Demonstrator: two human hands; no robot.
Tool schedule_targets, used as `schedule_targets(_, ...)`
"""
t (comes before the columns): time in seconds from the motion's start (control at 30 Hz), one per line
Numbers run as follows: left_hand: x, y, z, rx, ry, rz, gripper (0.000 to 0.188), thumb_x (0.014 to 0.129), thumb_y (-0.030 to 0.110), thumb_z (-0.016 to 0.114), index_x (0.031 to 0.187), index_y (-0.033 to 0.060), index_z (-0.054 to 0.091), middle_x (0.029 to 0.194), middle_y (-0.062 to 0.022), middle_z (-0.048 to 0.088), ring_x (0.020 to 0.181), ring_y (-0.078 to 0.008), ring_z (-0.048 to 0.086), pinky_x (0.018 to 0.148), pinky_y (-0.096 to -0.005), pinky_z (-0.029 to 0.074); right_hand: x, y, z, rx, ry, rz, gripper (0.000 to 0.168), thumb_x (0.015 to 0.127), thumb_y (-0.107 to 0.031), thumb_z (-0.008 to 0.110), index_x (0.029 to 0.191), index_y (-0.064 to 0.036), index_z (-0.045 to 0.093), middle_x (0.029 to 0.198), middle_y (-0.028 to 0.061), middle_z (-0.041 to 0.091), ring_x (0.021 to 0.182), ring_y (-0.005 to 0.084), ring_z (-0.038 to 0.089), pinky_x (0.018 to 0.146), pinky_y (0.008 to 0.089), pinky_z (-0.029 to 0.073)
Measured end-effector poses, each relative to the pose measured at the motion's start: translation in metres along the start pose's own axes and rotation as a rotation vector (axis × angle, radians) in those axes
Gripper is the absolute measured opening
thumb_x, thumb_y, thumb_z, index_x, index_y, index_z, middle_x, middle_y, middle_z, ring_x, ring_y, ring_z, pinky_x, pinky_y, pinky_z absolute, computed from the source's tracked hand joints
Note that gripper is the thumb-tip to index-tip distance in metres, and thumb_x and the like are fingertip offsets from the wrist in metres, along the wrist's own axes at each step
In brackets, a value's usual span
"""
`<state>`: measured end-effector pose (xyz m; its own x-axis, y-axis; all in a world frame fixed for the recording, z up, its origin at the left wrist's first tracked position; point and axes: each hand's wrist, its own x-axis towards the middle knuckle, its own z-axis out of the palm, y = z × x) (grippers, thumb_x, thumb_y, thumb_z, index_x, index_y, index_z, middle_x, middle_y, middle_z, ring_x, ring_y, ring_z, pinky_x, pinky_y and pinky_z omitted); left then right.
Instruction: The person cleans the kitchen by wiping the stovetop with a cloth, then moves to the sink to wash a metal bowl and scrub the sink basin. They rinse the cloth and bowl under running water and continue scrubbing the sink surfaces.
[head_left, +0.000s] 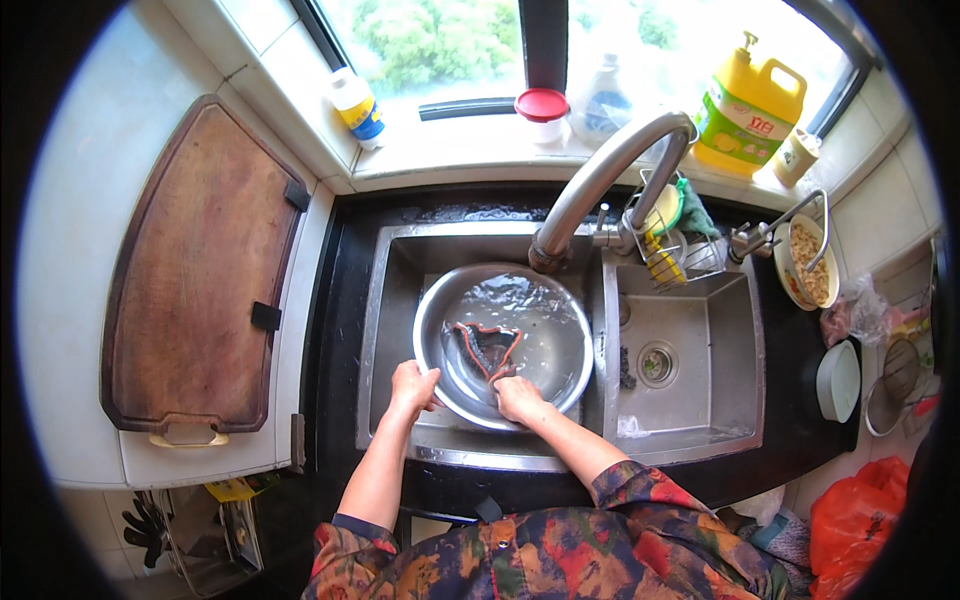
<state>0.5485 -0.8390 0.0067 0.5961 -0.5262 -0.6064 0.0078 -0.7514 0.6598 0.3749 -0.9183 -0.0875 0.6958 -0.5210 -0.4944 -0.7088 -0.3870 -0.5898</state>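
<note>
A round stainless steel basin (553, 346) holds water and sits in the left bowl of a double sink (399, 300). My left hand (414, 388) grips the basin's rim at its near left side. Reaching over the near rim, my right hand (519, 397) pinches one corner of a dark cloth with an orange-red edge (489, 346). Most of that cloth spreads out in the water, and its held corner is partly covered by my fingers. The curved metal faucet (600, 176) arches above the basin's far right side.
The right sink bowl (682, 322) has a drain with green scraps. A wire caddy (664, 255) with sponges hangs behind it. A bowl of food pieces (806, 262) stands right. A wooden cutting board (202, 277) leans left. A yellow detergent jug (750, 112) stands on the sill.
</note>
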Motion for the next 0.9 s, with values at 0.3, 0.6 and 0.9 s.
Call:
schedule_targets(0.3, 0.0, 0.004, 0.0, -0.008, -0.001, 0.018, 0.022, 0.08, 0.009, 0.055, 0.089, -0.0105, 0.059, 0.067, -0.016, 0.063, 0.047, -0.0215, 0.063, 0.032, -0.0278, 0.044, -0.001, -0.001, -0.004, 0.011, -0.001, 0.004, 0.017, 0.081, -0.013, 0.05, 0.088, -0.003, 0.061, 0.095, 0.0234, 0.062, 0.095, 0.0396, 0.059, 0.081, 0.0484, 0.047)
schedule_targets(0.6, 0.003, 0.004, -0.001, 0.001, 0.014, 0.021, 0.02, 0.08, 0.01, 0.056, 0.084, -0.0092, 0.059, 0.064, -0.0152, 0.062, 0.046, -0.021, 0.063, 0.032, -0.0275, 0.044, -0.004, -0.004, -0.01, 0.014, -0.028, 0.012, 0.019, 0.081, -0.013, 0.05, 0.093, -0.003, 0.061, 0.098, 0.022, 0.062, 0.096, 0.0383, 0.059, 0.082, 0.0474, 0.047)
schedule_targets(0.9, 0.006, 0.0, -0.001, -0.008, 0.008, 0.036, 0.02, 0.08, 0.01, 0.056, 0.083, -0.0094, 0.058, 0.064, -0.0157, 0.062, 0.045, -0.0208, 0.062, 0.032, -0.0278, 0.045, -0.002, -0.003, -0.01, 0.013, -0.045, -0.01, 0.017, 0.082, -0.014, 0.05, 0.091, -0.003, 0.06, 0.096, 0.0222, 0.062, 0.094, 0.0392, 0.059, 0.081, 0.048, 0.047)
